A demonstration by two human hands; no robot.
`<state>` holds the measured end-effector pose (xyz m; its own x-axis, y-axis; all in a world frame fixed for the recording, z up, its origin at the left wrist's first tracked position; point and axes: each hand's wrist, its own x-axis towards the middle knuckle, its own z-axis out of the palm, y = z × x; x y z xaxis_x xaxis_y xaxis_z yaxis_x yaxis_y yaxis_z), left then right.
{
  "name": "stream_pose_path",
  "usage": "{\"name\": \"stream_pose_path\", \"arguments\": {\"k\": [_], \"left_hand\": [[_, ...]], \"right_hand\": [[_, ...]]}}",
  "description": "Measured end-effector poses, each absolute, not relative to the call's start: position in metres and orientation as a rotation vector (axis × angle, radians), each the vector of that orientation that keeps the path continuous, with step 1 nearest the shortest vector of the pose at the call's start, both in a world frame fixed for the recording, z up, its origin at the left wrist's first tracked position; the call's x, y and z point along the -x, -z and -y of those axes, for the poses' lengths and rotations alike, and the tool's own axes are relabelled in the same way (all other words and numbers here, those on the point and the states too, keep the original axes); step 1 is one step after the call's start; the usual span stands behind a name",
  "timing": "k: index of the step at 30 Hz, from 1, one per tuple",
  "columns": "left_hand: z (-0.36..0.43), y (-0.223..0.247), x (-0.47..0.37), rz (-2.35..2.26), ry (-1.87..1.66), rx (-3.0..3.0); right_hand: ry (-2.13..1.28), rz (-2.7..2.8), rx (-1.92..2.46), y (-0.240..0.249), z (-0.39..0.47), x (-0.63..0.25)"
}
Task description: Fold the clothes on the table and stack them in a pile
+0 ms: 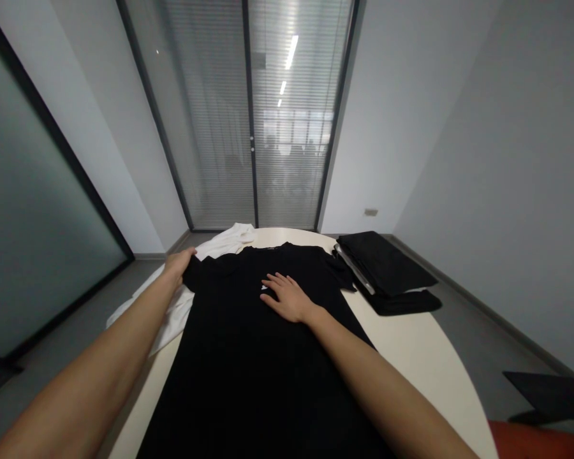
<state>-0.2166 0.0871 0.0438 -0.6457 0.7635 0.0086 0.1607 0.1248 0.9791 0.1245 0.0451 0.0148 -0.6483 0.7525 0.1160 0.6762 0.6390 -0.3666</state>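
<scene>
A black short-sleeved T-shirt (263,357) lies spread out on the pale table (430,357), its collar at the far end. My left hand (178,265) pinches the edge of its left sleeve. Flat on the chest, with fingers spread, rests my right hand (287,298). A small white mark on the shirt shows beside its fingers. The shirt's lower end runs out of view at the bottom.
White clothing (227,241) lies crumpled along the table's left and far-left edge. Folded dark clothes (387,264) are stacked at the right. Beyond the table stands a glass partition with blinds (291,159). Something red (536,440) shows at the lower right.
</scene>
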Motion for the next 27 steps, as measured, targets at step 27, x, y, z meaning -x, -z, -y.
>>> {"name": "stream_pose_path", "arguments": {"k": [27], "left_hand": [[-0.121, -0.048, 0.170, -2.477, -0.026, -2.264]], "right_hand": [[-0.448, 2.517, 1.124, -0.011, -0.051, -0.125]]}}
